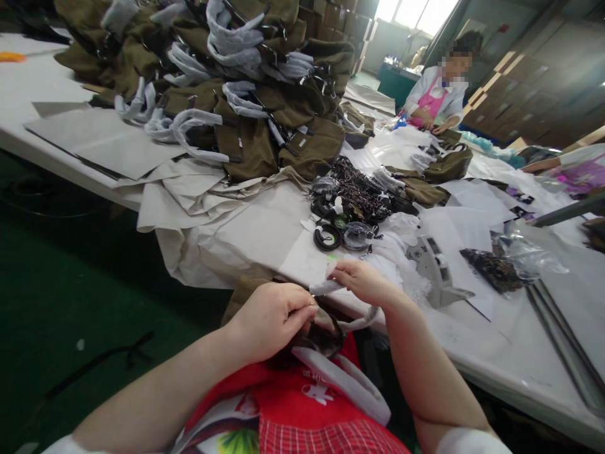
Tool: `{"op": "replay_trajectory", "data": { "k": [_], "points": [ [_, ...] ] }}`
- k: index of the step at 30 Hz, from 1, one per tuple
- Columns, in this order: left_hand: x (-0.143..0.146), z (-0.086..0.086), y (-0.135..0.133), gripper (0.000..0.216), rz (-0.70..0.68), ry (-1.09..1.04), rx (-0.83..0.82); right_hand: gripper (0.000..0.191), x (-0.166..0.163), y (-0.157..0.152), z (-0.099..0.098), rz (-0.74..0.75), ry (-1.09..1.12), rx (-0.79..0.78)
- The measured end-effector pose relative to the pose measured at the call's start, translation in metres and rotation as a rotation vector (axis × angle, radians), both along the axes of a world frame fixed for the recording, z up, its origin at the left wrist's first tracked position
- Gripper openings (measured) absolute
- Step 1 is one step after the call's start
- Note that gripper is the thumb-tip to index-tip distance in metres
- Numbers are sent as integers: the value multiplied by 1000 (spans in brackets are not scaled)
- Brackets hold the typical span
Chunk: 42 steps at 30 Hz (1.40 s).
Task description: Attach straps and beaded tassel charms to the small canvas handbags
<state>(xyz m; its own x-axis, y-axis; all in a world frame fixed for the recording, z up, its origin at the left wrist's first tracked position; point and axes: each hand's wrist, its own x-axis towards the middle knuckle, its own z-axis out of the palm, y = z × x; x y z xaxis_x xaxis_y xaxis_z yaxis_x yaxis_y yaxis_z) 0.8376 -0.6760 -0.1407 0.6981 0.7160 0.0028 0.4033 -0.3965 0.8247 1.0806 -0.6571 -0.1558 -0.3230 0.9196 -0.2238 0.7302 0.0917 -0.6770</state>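
One olive handbag (240, 297) sits below my grip, left hand (274, 318) pinching it, apparently for steadiness, right hand (363, 282) holding a white-wrapped handle (326, 288) clear.

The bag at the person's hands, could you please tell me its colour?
The bag is olive brown, seen best in the head view.
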Motion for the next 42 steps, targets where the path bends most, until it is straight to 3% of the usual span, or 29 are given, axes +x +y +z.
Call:
{"op": "replay_trajectory", "data": {
  "k": [4,7,10,14,18,21,25,29,33,37,39,42],
  "points": [
    [3,-18,9,33,22,-30,20,31,-14,13,-24,45,261,-199],
    [0,-35,15,30,27,-61,-38,29,-28,20,-55,-95,345,-255],
    [-9,-42,14,30,13,-89,-83,34,-24,23,-74,-299,368,-155],
    [-23,-38,11,26,25,-109,-82,33,30,27,-64,-602,344,-4],
    [-29,-30,10,27,-54,-121,-44,26,88,18,-48,-872,197,119],
    [-34,-23,13,28,-48,-135,-21,34,91,-4,-56,-877,211,125],
    [-36,-24,25,26,90,-161,-40,32,62,-29,-91,-695,281,-34],
    [-31,-41,38,26,157,-169,-10,40,63,-20,-112,-829,257,149],
    [-27,-58,39,26,150,-170,-10,39,92,-3,-96,-1002,162,361],
    [-28,-63,37,25,183,-171,-29,31,87,-19,-56,-962,-48,665],
    [-27,-63,37,24,259,-149,16,33,61,-35,-34,-880,7,653],
    [-24,-65,39,22,389,-118,71,31,7,-54,-7,-639,210,379]
  ]
}}
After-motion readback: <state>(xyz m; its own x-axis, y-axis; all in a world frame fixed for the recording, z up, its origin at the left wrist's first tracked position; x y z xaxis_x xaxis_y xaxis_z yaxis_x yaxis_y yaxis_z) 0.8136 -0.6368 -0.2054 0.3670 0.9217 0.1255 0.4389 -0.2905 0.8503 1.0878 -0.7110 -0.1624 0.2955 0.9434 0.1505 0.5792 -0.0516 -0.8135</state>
